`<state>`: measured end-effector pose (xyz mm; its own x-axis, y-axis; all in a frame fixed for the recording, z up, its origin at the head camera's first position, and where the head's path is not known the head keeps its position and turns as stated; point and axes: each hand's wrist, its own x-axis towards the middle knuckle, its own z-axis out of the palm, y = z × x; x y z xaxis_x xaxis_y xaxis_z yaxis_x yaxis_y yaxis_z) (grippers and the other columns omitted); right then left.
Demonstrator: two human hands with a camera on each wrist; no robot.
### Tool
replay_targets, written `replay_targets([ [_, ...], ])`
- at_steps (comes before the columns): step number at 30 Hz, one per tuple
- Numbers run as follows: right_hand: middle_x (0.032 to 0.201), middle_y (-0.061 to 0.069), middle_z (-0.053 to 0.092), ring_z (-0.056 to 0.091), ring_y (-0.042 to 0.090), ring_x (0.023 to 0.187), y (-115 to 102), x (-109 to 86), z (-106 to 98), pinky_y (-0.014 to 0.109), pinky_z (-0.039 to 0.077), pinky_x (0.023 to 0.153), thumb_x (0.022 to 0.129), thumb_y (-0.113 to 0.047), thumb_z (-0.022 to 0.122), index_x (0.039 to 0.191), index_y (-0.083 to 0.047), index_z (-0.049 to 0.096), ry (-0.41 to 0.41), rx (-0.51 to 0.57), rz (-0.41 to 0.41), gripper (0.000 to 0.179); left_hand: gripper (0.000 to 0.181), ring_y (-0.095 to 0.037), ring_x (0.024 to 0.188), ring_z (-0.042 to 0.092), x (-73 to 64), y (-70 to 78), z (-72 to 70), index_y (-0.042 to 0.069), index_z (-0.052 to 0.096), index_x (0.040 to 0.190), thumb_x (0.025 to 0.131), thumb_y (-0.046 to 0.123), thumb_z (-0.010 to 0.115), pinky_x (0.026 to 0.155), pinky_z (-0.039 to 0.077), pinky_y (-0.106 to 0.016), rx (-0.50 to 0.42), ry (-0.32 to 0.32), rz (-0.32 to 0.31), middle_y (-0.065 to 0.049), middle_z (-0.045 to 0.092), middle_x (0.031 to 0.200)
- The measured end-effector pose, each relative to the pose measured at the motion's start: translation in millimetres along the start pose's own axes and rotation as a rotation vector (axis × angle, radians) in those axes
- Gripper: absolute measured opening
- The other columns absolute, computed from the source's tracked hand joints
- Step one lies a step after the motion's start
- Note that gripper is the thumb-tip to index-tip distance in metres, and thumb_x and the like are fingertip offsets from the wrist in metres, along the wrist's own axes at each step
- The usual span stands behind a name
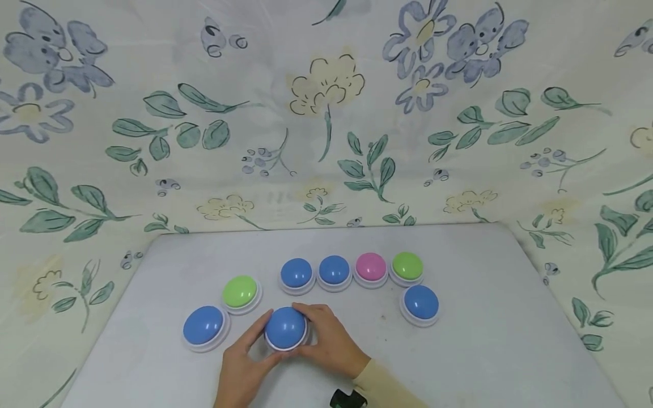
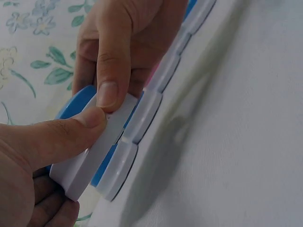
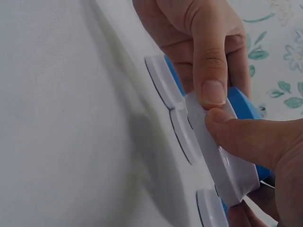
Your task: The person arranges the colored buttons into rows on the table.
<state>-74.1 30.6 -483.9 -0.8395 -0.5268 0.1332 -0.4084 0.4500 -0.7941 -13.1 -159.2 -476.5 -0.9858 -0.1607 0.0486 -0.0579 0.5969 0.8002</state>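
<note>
Between my two hands is a round push button with a blue dome (image 1: 285,327) and a white base. My left hand (image 1: 244,362) grips its left side, thumb at the near edge. On the other side my right hand (image 1: 330,340) holds the rim, its thumb meeting the left thumb. Both wrist views show the white base (image 2: 102,146) side-on, raised above the table, with shadows below. In the right wrist view the thumbs press the rim near the blue dome (image 3: 244,104). Just left of the hands sits a green button (image 1: 240,292), touching a blue button (image 1: 204,326).
Behind the hands stand two blue buttons, (image 1: 296,273) (image 1: 334,270), a pink button (image 1: 370,267) and a green button (image 1: 407,266) in a row. Another blue button (image 1: 420,302) sits before the green one. A floral cloth (image 1: 326,124) hangs behind the white table (image 1: 490,340).
</note>
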Motion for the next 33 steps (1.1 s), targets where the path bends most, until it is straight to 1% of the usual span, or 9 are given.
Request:
replay_targets([
  [3,0.138,0.000,0.058,0.050,0.017,0.129,2,-3.1,-5,0.039,0.046,0.110,0.079,-0.035,0.087,0.147,-0.012,0.050,0.011,0.009,0.014,0.081,0.082,-0.032,0.131,0.055,1.5,4.0,5.3,0.017,0.057,0.143,0.069,0.013,0.091,0.110,0.043,-0.055,-0.013,-0.001,0.015,-0.007,0.061,0.140],
  [6,0.138,0.001,0.058,0.050,0.019,0.129,4,-6.8,-11,0.041,0.046,0.110,0.078,-0.033,0.087,0.147,-0.011,0.051,0.025,0.018,0.027,0.081,0.082,-0.031,0.131,0.056,3.6,9.1,10.4,0.017,0.057,0.143,0.069,0.012,0.092,0.110,0.043,-0.053,-0.024,-0.006,0.032,-0.007,0.061,0.140],
  [10,0.138,0.001,0.058,0.051,0.020,0.128,6,-11.5,-19,0.045,0.047,0.109,0.078,-0.033,0.087,0.147,-0.012,0.051,0.039,0.032,0.047,0.081,0.081,-0.029,0.131,0.056,6.3,15.5,16.7,0.017,0.058,0.143,0.069,0.012,0.091,0.111,0.043,-0.051,-0.040,-0.020,0.037,-0.006,0.061,0.140],
  [15,0.139,0.001,0.057,0.051,0.022,0.129,9,-16.9,-25,0.049,0.047,0.109,0.079,-0.034,0.087,0.148,-0.013,0.050,0.047,0.028,0.077,0.081,0.080,-0.030,0.131,0.056,8.1,20.7,23.8,0.015,0.058,0.142,0.070,0.012,0.091,0.110,0.043,-0.052,-0.064,-0.032,0.048,-0.007,0.061,0.141],
  [17,0.139,0.002,0.057,0.051,0.022,0.129,11,-19.0,-28,0.049,0.046,0.109,0.079,-0.033,0.087,0.148,-0.014,0.049,0.051,0.026,0.086,0.081,0.080,-0.030,0.131,0.056,8.9,23.2,26.8,0.014,0.058,0.142,0.070,0.011,0.091,0.110,0.044,-0.049,-0.070,-0.035,0.059,-0.007,0.060,0.141],
  [23,0.141,0.005,0.056,0.051,0.024,0.130,15,-25.4,-40,0.050,0.046,0.109,0.080,-0.030,0.086,0.148,-0.012,0.049,0.073,0.022,0.082,0.080,0.080,-0.027,0.130,0.056,12.6,30.3,37.3,0.012,0.059,0.141,0.068,0.009,0.091,0.109,0.046,-0.045,-0.085,-0.029,0.112,-0.005,0.060,0.141],
  [27,0.141,0.006,0.055,0.051,0.026,0.130,18,-29.5,-48,0.052,0.046,0.108,0.080,-0.031,0.086,0.148,-0.012,0.049,0.086,0.024,0.093,0.080,0.081,-0.026,0.130,0.057,14.9,34.7,44.7,0.011,0.059,0.140,0.066,0.008,0.092,0.109,0.046,-0.042,-0.091,-0.030,0.151,-0.004,0.060,0.141],
  [29,0.141,0.006,0.055,0.052,0.026,0.130,19,-31.4,-51,0.053,0.047,0.108,0.080,-0.031,0.086,0.148,-0.012,0.048,0.088,0.030,0.105,0.080,0.081,-0.025,0.130,0.057,15.7,37.3,47.9,0.010,0.059,0.140,0.066,0.007,0.092,0.109,0.046,-0.041,-0.099,-0.032,0.170,-0.005,0.060,0.141],
  [33,0.141,0.008,0.053,0.053,0.027,0.128,21,-34.3,-57,0.050,0.048,0.107,0.080,-0.029,0.086,0.149,-0.012,0.047,0.085,0.026,0.143,0.081,0.081,-0.025,0.129,0.057,17.6,42.4,53.7,0.008,0.058,0.140,0.067,0.006,0.091,0.108,0.046,-0.040,-0.102,-0.047,0.202,-0.006,0.059,0.142],
])
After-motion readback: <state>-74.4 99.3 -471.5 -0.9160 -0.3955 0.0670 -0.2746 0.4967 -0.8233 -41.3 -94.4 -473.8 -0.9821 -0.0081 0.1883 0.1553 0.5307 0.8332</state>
